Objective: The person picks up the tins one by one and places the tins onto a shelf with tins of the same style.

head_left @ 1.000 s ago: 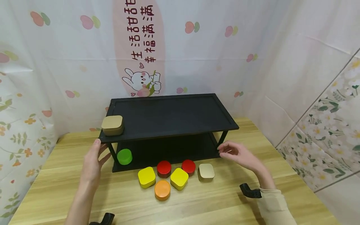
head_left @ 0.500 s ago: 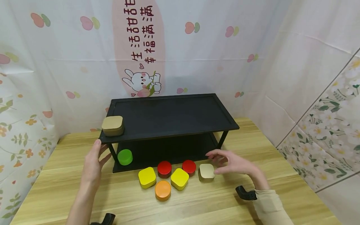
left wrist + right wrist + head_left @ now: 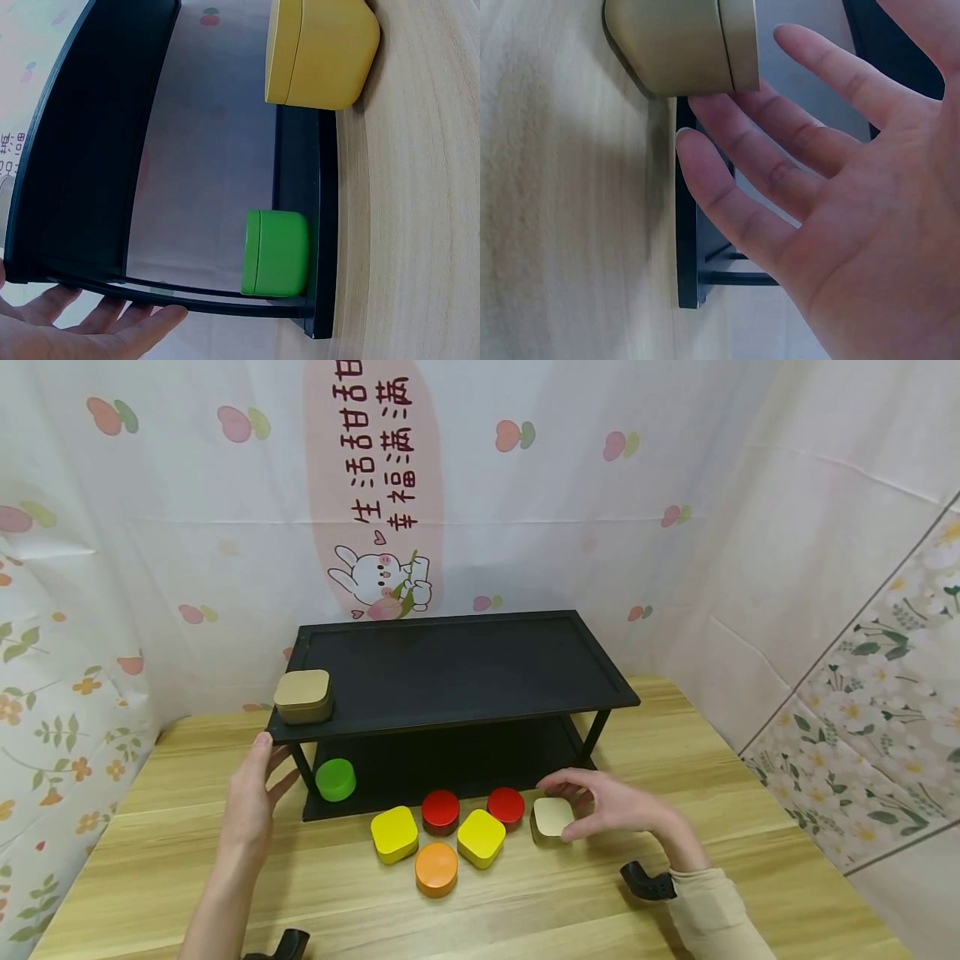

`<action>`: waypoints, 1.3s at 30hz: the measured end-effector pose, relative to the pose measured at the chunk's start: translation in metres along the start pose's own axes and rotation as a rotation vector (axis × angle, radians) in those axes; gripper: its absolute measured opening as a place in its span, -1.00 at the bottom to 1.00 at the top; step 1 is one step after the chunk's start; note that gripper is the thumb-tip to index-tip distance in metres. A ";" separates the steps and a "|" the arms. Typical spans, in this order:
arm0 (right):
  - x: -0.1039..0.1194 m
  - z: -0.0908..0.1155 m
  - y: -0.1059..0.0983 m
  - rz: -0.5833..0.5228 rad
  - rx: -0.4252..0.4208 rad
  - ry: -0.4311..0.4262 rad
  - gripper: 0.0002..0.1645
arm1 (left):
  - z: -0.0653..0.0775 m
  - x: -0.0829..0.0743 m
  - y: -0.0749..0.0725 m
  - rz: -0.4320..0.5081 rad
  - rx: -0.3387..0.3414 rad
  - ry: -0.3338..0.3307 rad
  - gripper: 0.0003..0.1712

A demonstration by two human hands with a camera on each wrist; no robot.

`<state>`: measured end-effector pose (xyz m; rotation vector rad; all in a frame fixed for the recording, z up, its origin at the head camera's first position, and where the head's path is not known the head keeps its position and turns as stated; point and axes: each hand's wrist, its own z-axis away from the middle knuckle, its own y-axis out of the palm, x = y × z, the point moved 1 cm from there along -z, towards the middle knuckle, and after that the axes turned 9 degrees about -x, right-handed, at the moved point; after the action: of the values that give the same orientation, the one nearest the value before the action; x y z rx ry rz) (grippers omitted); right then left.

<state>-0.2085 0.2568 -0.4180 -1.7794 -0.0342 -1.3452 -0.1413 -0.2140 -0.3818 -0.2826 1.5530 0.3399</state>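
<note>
In the head view, my right hand [image 3: 611, 802] reaches over a beige rounded-square lidded box [image 3: 552, 818], its fingers spread at the back and its thumb by the near right edge. The right wrist view has the fingers loosely bent beside that box [image 3: 679, 49], which stands on the table. My left hand [image 3: 249, 797] rests against the left end of a black two-tier shelf [image 3: 465, 668]. Straight fingers [image 3: 146, 326] touch the shelf's side frame in the left wrist view. Another beige box [image 3: 303, 696] sits on the upper tier's left corner; a green round box [image 3: 335, 779] stands below it.
Left of the right hand, on the wooden table [image 3: 510, 918], stand two red round boxes [image 3: 440, 811], two yellow rounded-square boxes [image 3: 394, 833] and an orange round one [image 3: 436, 867]. A patterned curtain [image 3: 570, 527] hangs behind the shelf.
My right hand has moved left from the shelf's front right corner to the beige box on the table, spreading its fingers about it. The left hand stays at the shelf.
</note>
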 end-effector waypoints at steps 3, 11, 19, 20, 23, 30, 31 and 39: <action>0.001 -0.002 0.002 0.018 0.004 -0.014 -0.23 | 0.000 0.000 0.000 -0.002 0.004 0.001 -0.33; 0.005 -0.003 0.008 0.126 -0.016 -0.008 -0.21 | 0.000 0.001 -0.001 0.001 -0.005 0.006 -0.35; 0.004 -0.005 0.012 0.240 -0.015 -0.018 -0.19 | 0.000 0.001 -0.001 0.002 -0.002 0.007 -0.35; 0.004 -0.005 0.012 0.248 -0.015 -0.016 -0.19 | 0.000 0.001 0.000 0.001 -0.005 0.005 -0.35; 0.003 -0.005 0.012 0.259 -0.015 -0.006 -0.20 | 0.000 0.001 0.000 -0.002 -0.009 0.004 -0.35; 0.002 -0.005 0.013 0.250 -0.016 0.018 -0.21 | 0.000 0.000 0.000 -0.021 -0.014 0.001 -0.32; 0.002 -0.005 0.013 0.246 -0.015 0.026 -0.21 | 0.000 0.000 0.000 -0.021 -0.014 0.001 -0.32; 0.002 -0.005 0.014 0.231 -0.012 0.043 -0.24 | 0.001 0.000 0.001 0.004 -0.012 0.010 -0.35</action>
<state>-0.2048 0.2441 -0.4244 -1.7056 0.1980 -1.2181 -0.1410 -0.2133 -0.3814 -0.2906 1.5624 0.3513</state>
